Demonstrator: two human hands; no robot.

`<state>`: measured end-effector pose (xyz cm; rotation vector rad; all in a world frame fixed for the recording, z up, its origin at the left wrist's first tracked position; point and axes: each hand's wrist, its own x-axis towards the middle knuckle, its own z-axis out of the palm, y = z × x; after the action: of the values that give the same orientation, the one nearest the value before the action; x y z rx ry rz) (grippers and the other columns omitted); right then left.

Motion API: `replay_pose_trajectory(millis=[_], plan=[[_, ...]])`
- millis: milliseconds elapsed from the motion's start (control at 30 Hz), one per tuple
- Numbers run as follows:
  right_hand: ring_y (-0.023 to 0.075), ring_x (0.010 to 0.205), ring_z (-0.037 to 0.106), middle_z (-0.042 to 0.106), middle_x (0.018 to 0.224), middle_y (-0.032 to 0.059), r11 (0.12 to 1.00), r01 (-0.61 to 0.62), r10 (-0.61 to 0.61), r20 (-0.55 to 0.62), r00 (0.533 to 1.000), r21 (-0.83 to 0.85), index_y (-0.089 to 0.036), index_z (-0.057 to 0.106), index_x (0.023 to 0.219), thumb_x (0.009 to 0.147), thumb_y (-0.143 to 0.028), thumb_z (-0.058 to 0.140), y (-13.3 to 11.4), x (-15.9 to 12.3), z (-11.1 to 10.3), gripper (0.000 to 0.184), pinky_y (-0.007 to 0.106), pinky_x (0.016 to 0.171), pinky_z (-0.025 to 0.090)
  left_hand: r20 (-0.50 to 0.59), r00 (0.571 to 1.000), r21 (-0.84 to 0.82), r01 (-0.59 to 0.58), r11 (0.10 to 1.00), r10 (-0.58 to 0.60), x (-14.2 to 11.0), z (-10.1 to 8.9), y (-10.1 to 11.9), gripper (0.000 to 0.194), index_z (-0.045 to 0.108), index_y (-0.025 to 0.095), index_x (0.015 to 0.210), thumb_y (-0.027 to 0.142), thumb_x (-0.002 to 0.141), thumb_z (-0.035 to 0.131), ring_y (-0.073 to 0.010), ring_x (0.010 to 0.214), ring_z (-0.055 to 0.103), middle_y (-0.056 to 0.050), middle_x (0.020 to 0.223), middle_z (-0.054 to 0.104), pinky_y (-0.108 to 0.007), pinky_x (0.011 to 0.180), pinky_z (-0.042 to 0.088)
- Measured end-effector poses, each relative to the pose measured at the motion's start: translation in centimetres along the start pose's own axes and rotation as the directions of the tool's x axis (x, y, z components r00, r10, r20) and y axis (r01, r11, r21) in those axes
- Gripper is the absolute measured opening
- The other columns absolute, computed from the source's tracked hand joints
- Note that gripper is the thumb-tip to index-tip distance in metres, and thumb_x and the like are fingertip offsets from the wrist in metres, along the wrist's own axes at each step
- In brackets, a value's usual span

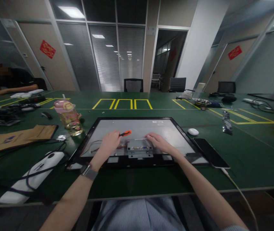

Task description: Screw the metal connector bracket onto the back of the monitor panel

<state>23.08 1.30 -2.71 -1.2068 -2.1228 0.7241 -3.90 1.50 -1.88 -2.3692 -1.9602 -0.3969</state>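
Observation:
A flat monitor panel (pixel 175 126) with a black frame lies face down on the green table in front of me. A small grey metal box with connector ports (pixel 139 148) sits on its back near the front edge. My left hand (pixel 109 143) is closed round an orange-handled screwdriver (pixel 125 133), whose handle points right over the panel. My right hand (pixel 158 142) rests on the panel right of the metal box, its fingers lying flat and pointing left along the box's top edge. Thin red wires (pixel 92 146) run on the panel left of my left hand.
A pink-lidded bottle (pixel 69 117) stands left of the panel, with brown envelopes (pixel 16 137) and a white device with black cables (pixel 34 175) further left. A white mouse (pixel 193 131) and a black phone (pixel 210 152) lie to the right. Another person's arm (pixel 11 89) rests at the far left.

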Motion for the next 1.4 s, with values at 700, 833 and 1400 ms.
replay_pose_trajectory(millis=[700,833,1400], plan=[[0.0178,0.079,0.073,0.075,0.086,0.0006,0.451,0.351,0.313,-0.514,0.799,0.821,-0.026,0.055,0.11,0.075,-0.035,0.073,-2.0,-0.2,-1.7,0.04,0.037,0.077,0.059,-0.179,0.972,-0.74,-0.234,0.63,0.152,0.6,1.1,1.4,0.038,0.07,0.016,0.092,0.044,0.091,0.044,-0.0192,0.09,0.062,-0.007,0.093,0.067,-0.031,0.083,0.05],[0.016,0.065,0.071,0.07,0.079,-0.0009,0.675,0.303,0.246,-0.592,0.768,0.673,-0.026,0.053,0.112,0.079,-0.037,0.067,-2.4,-1.0,-0.9,0.037,0.031,0.059,0.061,-0.083,0.957,-0.673,-0.26,0.693,0.278,1.3,2.2,-0.2,0.036,0.067,0.019,0.106,0.041,0.091,0.044,-0.0216,0.108,0.059,-0.008,0.113,0.065,-0.037,0.101,0.041],[0.01,0.057,0.059,0.052,0.075,-0.003,0.929,0.354,-0.173,-0.723,0.669,0.105,-0.026,0.054,0.116,0.086,-0.027,0.058,-2.0,-2.3,1.4,0.031,0.023,0.052,0.057,0.082,0.901,-0.653,-0.274,0.706,0.425,1.6,3.9,-0.7,0.032,0.063,0.018,0.114,0.029,0.093,0.043,-0.0205,0.118,0.053,-0.009,0.128,0.059,-0.039,0.107,0.036]])
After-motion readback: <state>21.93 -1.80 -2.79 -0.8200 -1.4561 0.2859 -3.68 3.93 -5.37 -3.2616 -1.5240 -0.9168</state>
